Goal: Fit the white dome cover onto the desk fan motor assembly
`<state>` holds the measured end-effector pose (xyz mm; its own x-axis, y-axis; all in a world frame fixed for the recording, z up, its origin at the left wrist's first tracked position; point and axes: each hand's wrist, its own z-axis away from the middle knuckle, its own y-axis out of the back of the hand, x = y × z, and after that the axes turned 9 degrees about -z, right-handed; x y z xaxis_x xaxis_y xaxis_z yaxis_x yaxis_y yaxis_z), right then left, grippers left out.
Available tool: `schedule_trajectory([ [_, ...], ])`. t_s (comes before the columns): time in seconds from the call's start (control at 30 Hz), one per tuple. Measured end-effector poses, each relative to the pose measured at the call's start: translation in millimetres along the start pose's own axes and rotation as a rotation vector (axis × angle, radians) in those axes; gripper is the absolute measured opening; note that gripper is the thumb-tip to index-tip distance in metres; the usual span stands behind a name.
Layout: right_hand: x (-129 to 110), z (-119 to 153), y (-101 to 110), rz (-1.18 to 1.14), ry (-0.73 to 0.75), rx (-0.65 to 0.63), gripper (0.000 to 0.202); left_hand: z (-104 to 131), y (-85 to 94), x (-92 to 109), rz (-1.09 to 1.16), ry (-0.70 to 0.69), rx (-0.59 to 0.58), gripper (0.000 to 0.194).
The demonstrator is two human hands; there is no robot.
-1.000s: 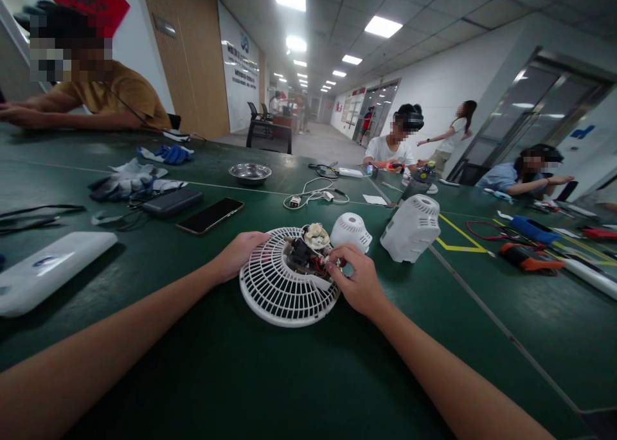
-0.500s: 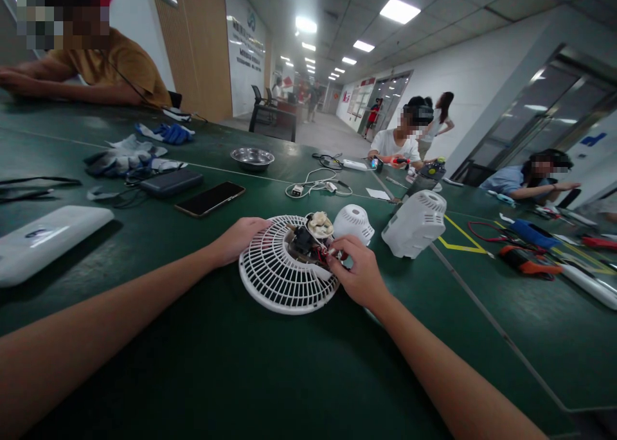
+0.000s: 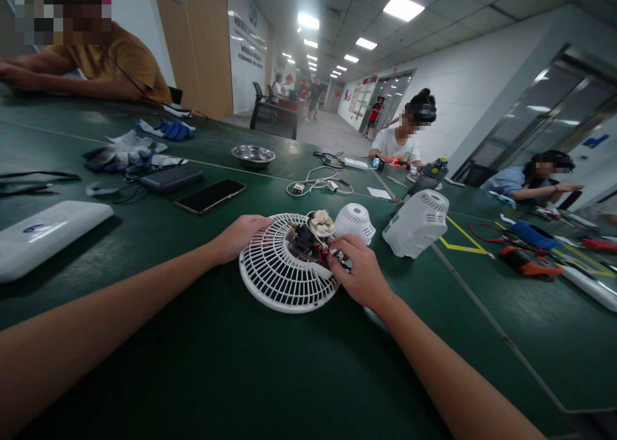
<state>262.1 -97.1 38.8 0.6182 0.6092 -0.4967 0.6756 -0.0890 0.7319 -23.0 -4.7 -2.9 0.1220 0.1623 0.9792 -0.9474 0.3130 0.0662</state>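
Observation:
A round white fan grille (image 3: 274, 279) lies on the green table in front of me, with a dark motor (image 3: 306, 239) and a cream-coloured part (image 3: 321, 223) on its middle. My left hand (image 3: 243, 236) grips the grille's left rim, its fingertips partly hidden beyond the edge. At the motor's right side, my right hand (image 3: 359, 268) pinches thin wires (image 3: 331, 252), some of them red. Just behind that hand sits a white domed cover (image 3: 355, 220). A larger white plastic housing (image 3: 417, 225) stands to the right.
Behind the grille are a phone (image 3: 211, 196), a dark power bank (image 3: 172, 179), a metal bowl (image 3: 253, 156) and a white cable (image 3: 321, 182). Gloves (image 3: 125, 152) and a white case (image 3: 53, 237) lie left. An orange multimeter (image 3: 530, 261) is at right. Several people sit around the table.
Both hands keep nearly the same place on the grille and wires. My view has shifted very slightly. A standing person behind the seated one in white is now mostly out of sight.

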Motion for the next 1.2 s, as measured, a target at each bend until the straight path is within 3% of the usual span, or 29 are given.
schedule_trajectory([
  [0.97,-4.2,0.6,0.3,-0.02,-0.015,0.009,0.006,1.8,-0.1,2.2,0.013,0.02,-0.014,0.018],
  [1.1,-3.8,1.9,-1.7,-0.045,-0.014,0.091,0.005,1.2,-0.5,1.4,-0.002,0.013,-0.001,0.019],
  [1.2,4.0,2.0,-0.9,-0.018,-0.076,0.258,0.022,-0.2,0.3,0.0,-0.012,0.015,-0.005,0.019],
])
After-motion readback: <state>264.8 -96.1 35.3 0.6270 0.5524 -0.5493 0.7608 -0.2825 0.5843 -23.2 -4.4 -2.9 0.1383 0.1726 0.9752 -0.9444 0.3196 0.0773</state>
